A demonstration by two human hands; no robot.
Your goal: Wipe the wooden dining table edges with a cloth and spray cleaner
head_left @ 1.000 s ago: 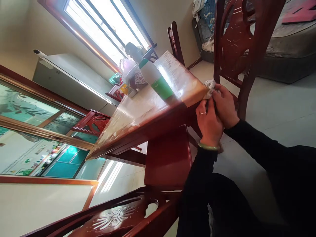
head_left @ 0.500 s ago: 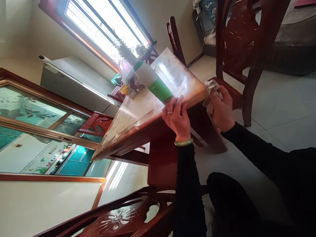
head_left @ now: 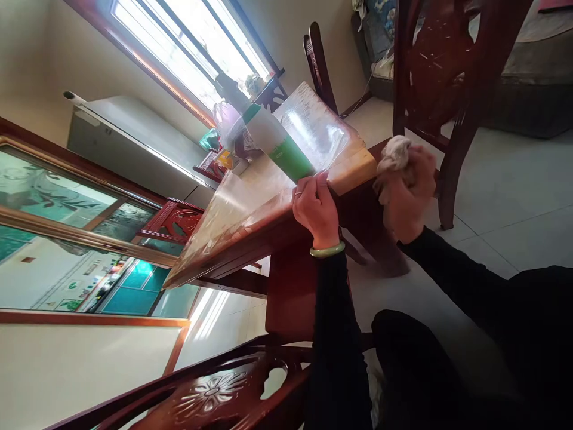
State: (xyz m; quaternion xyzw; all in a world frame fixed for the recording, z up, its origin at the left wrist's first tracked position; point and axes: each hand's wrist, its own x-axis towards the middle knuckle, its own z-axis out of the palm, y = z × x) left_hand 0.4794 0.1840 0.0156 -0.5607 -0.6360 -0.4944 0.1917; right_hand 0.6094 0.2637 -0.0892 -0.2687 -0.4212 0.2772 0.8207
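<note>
Head view: the right hand (head_left: 408, 190) squeezes a scrunched-up cloth (head_left: 396, 151) just beside the corner of the bench (head_left: 354, 172). The left hand (head_left: 316, 209) pinches the clear cover (head_left: 332, 140) at the edge, near a green-and-white bottle (head_left: 286, 150).

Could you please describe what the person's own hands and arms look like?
Both arms wear long, plain black sleeves. The left hand has a slim ring, with a smooth, pale green bangle at the wrist. The right hand is blurred, so I cannot tell whether it wears a ring.
</note>
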